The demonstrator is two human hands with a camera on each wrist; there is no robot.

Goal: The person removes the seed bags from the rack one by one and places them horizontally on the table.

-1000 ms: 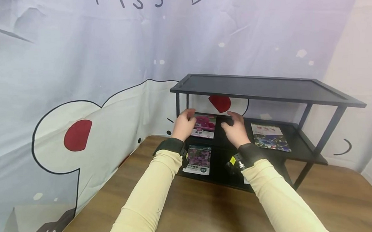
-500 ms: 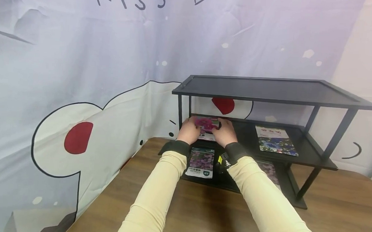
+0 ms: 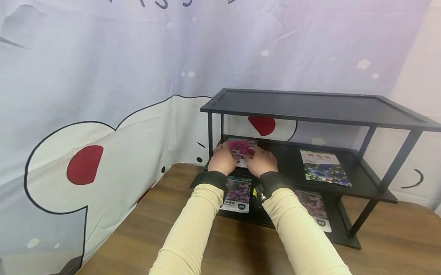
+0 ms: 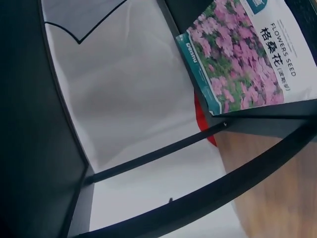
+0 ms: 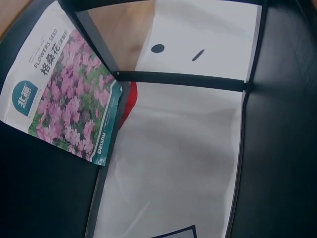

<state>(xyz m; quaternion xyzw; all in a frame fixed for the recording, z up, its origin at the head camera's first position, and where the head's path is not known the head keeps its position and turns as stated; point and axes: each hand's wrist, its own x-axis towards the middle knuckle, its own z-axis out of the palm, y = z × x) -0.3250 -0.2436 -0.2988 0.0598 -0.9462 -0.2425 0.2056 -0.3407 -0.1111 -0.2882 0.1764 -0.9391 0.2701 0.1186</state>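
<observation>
On the middle shelf at the left lies a flower seed packet (image 3: 241, 146) with a magenta bloom printed on it. My left hand (image 3: 222, 159) holds its left edge and my right hand (image 3: 262, 160) its right edge, the thumbs over its face. Fingers under the packet are hidden. Below, on the bottom shelf, lies a pink-flower seed packet (image 3: 237, 195), large in the left wrist view as a white and green packet (image 4: 237, 54) and in the right wrist view as the same packet (image 5: 72, 94). Neither wrist view shows a hand.
The black three-tier shelf (image 3: 318, 107) stands on a wooden table (image 3: 215, 252). A blue-flower packet (image 3: 324, 167) lies at the right of the middle shelf; another pink packet (image 3: 315, 207) lies below it. A dark post (image 3: 210, 133) rises beside my left hand. Printed cloth (image 3: 135, 68) hangs behind.
Both hands came inward from apart and took hold of the magenta-flower packet by its sides. Since half a second ago they have shifted slightly left with the camera view.
</observation>
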